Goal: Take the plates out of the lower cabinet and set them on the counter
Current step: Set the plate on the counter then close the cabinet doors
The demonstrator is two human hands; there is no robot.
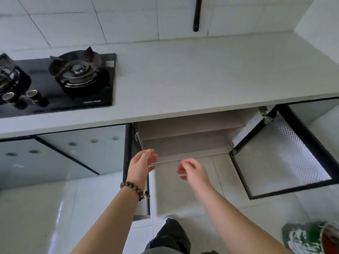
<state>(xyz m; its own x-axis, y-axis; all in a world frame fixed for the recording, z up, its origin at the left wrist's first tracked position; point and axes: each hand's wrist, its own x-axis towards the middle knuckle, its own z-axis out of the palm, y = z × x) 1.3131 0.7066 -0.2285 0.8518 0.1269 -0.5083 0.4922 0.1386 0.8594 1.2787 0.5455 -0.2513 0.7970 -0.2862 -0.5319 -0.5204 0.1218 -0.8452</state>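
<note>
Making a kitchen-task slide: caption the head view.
Left hand and right hand, both empty, reach toward the open lower cabinet under the counter, its door swung wide.

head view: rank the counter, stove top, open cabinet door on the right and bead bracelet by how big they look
1. counter, by far the largest
2. stove top and open cabinet door: about alike, and the stove top is cut off at the frame edge, so unranked
3. bead bracelet, smallest

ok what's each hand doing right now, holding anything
Left hand: open, fingers straight, holding nothing.
Right hand: open, fingers loosely curled, holding nothing.
</note>
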